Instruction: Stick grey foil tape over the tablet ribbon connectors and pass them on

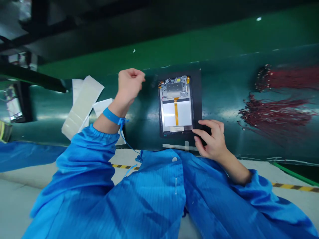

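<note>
An opened tablet (164, 114) lies on a black mat (196, 96), its insides facing up. Along its top runs a circuit board (174, 89); below that is a white battery (184, 113) crossed by an orange ribbon cable (176, 111). My right hand (211, 141) is at the tablet's lower right corner, fingers apart, with fingertips at or close to its edge. Left of the tablet, my left hand (131, 84) is raised and closed in a pinch. Whatever may be between those fingers is hidden. A blue wrist strap (112, 116) circles my left wrist.
White and pale strips of paper (82, 103) lie left of my left arm. Bundles of dark red wires (264, 113) spread on the green bench (224, 83) at right. At far left are another device (15, 103) and a blue sleeve (30, 154).
</note>
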A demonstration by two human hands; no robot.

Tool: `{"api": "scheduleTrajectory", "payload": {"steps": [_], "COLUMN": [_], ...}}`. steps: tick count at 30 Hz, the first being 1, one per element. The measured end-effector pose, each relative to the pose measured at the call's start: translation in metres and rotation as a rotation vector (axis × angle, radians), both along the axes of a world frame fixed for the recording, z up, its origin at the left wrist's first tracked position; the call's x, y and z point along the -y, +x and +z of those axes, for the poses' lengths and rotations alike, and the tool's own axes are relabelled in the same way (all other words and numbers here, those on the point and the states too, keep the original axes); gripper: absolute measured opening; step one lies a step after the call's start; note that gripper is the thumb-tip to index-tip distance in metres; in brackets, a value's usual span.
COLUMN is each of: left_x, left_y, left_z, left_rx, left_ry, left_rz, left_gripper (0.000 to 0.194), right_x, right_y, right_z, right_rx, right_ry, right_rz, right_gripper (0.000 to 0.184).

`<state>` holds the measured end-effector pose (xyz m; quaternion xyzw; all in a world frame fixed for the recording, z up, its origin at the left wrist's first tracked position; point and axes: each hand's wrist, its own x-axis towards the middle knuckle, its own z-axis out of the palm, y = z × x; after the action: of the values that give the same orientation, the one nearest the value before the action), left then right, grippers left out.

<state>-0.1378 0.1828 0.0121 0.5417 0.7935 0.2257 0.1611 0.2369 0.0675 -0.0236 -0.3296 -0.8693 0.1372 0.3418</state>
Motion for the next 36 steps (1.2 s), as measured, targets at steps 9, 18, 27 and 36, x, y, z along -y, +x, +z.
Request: {"api": "scheduleTrajectory", "payload": {"steps": [9,18,27,36], "left_x": [0.043,0.045,0.036,0.141], "left_y": [-0.073,-0.065,-0.070,0.059], "left_z": [-0.006,-0.009,0.036,0.021], "left_rx": [-0.389,-0.443,-0.349,0.619], "left_ry": [-0.054,-0.161,-0.258,-0.244], "left_rz": [-0.103,-0.128,-0.158,-0.222], "left_gripper": [0.020,0.040,0.058,0.069], "right_x": [-0.001,-0.001,0.000,-0.026], "right_y": [-0.001,0.000,0.001,-0.016], "right_z": [0.002,0.002,0.011,0.024], "right_rx": [-0.004,-0.005,-0.064,0.261], "right_ry": [-0.007,0.002,-0.052,-0.276], "right_rz": [0.006,0.003,-0.047,-0.383], "right_gripper": [0.033,0.032,0.029,0.047]}}
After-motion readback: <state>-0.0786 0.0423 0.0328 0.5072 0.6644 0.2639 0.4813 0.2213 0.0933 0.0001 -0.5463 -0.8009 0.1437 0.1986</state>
